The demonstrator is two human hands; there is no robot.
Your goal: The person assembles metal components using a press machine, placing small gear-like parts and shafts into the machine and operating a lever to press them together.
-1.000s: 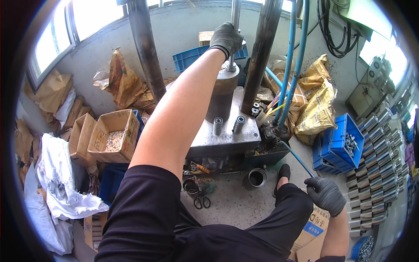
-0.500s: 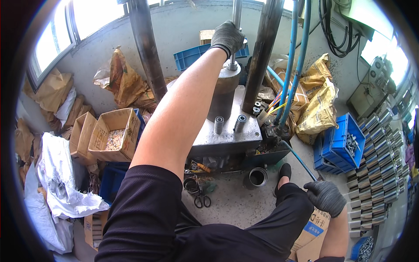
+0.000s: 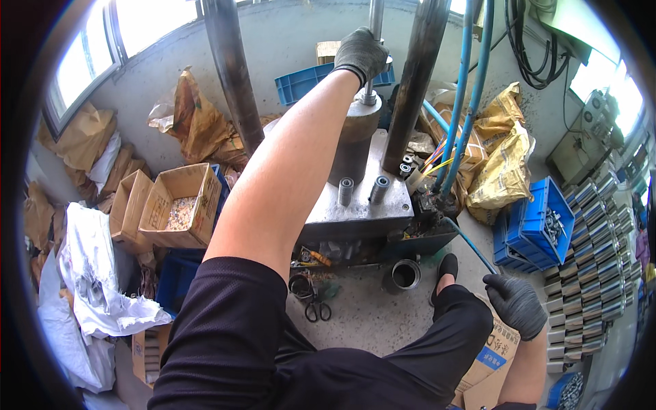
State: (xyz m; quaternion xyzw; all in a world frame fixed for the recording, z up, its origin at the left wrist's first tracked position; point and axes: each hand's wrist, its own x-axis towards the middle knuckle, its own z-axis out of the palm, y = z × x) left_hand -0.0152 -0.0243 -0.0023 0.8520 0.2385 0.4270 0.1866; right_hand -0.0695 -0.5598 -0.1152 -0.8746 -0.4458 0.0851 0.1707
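Gloved in grey, my left hand (image 3: 361, 55) reaches up and is closed around an upright metal rod (image 3: 376, 19). Below it stands a thick dark metal cylinder (image 3: 354, 140) on a steel press table (image 3: 321, 212). Two short ringed metal sleeves stand at the table's front, a left sleeve (image 3: 346, 192) and a right sleeve (image 3: 380, 190). My right hand (image 3: 517, 306), also gloved, is low at the right, closed on the end of a thin blue lever (image 3: 468, 242). The glove hides the lever's tip.
Two dark pillars, a left pillar (image 3: 234, 75) and a right pillar (image 3: 415, 89), flank the cylinder. Blue hoses (image 3: 459, 96) run down at right. Blue bins (image 3: 550, 222) and stacked metal tubes (image 3: 591, 253) stand right; open cartons (image 3: 181, 205) stand left. Scissors (image 3: 318, 311) and a metal pot (image 3: 404, 275) are on the floor.
The view has shifted slightly. My right hand and the lever's end sit a little higher. My left hand stays on the rod.
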